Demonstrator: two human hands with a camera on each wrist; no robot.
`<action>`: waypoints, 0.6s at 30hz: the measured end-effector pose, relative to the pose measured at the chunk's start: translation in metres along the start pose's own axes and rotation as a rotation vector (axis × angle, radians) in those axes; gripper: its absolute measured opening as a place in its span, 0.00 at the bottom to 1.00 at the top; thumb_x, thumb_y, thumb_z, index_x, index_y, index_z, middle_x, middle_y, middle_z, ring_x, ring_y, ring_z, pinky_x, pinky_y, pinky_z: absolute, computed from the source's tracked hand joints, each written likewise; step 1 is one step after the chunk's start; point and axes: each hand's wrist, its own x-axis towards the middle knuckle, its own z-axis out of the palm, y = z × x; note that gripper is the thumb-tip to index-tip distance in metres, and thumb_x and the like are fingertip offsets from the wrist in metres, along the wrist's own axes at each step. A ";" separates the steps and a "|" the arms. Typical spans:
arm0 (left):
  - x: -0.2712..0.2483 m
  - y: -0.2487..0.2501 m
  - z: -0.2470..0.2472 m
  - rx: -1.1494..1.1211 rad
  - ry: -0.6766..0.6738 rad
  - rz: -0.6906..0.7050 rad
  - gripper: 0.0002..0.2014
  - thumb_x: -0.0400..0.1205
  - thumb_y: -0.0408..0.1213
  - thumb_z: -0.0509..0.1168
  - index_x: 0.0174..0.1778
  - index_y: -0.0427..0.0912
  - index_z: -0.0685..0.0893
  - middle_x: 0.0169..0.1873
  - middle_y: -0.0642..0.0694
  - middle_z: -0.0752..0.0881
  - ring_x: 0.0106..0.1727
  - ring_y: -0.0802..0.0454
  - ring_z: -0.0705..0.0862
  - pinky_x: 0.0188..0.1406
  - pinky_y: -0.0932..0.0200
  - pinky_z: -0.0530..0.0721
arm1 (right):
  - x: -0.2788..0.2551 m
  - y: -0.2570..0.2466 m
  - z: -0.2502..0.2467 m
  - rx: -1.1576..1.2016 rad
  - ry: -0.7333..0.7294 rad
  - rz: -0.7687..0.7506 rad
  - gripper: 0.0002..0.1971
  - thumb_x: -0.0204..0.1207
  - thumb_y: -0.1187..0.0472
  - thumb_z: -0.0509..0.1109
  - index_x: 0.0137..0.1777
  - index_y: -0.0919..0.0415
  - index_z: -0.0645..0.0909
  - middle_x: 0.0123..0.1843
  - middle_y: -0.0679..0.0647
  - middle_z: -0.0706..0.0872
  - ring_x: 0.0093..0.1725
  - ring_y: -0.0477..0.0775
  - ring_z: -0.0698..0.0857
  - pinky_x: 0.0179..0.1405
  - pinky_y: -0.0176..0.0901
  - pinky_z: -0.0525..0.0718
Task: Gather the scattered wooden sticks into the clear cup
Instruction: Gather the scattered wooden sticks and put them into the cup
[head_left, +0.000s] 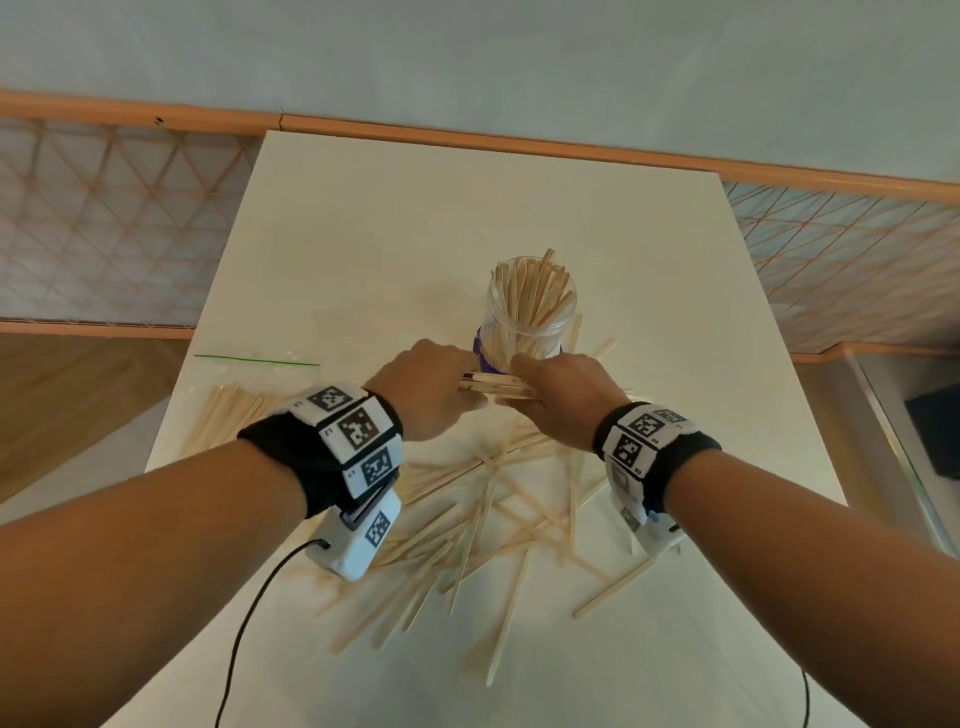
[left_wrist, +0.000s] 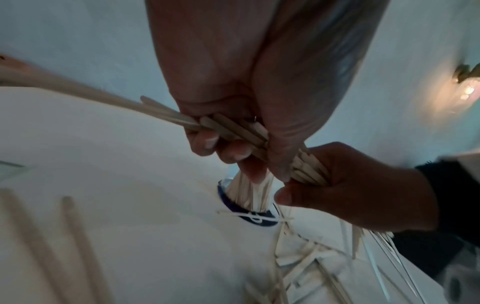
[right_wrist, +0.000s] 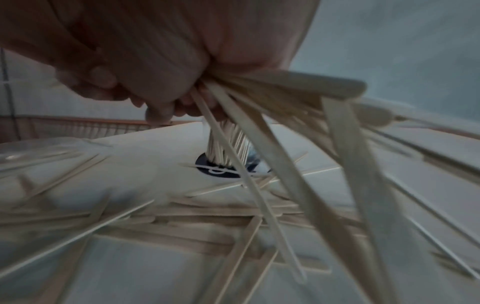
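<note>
The clear cup stands mid-table on a purple base, holding several upright wooden sticks. Just in front of it, both hands hold one bundle of sticks lying level above the table. My left hand grips the bundle's left end, fingers curled round it. My right hand grips the right end, where the sticks fan out. Below the hands, many loose sticks lie crisscrossed on the white table. The cup shows beyond my fingers in the left wrist view.
A clear zip bag with more sticks lies at the table's left edge. A cable hangs from my left wrist unit. The table ends close to a tiled wall behind and drops off on both sides.
</note>
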 end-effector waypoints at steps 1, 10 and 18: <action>-0.001 -0.001 -0.005 -0.015 0.011 -0.010 0.09 0.81 0.48 0.66 0.44 0.46 0.81 0.38 0.50 0.82 0.42 0.47 0.82 0.43 0.52 0.80 | 0.000 0.001 -0.002 0.024 0.033 0.025 0.14 0.83 0.43 0.64 0.49 0.53 0.75 0.32 0.48 0.77 0.33 0.56 0.77 0.34 0.43 0.70; -0.015 -0.010 0.005 -0.331 0.194 -0.145 0.10 0.84 0.43 0.58 0.53 0.44 0.83 0.37 0.51 0.85 0.43 0.50 0.83 0.44 0.56 0.73 | -0.005 0.001 -0.042 0.750 0.343 0.347 0.18 0.77 0.47 0.76 0.33 0.57 0.79 0.22 0.43 0.76 0.17 0.40 0.69 0.19 0.33 0.71; 0.001 0.059 -0.035 -1.062 0.423 -0.041 0.15 0.85 0.29 0.53 0.44 0.40 0.85 0.18 0.58 0.80 0.22 0.60 0.77 0.31 0.57 0.79 | -0.007 -0.033 -0.054 0.917 0.343 0.291 0.16 0.69 0.49 0.83 0.45 0.63 0.88 0.20 0.41 0.82 0.18 0.37 0.76 0.20 0.25 0.71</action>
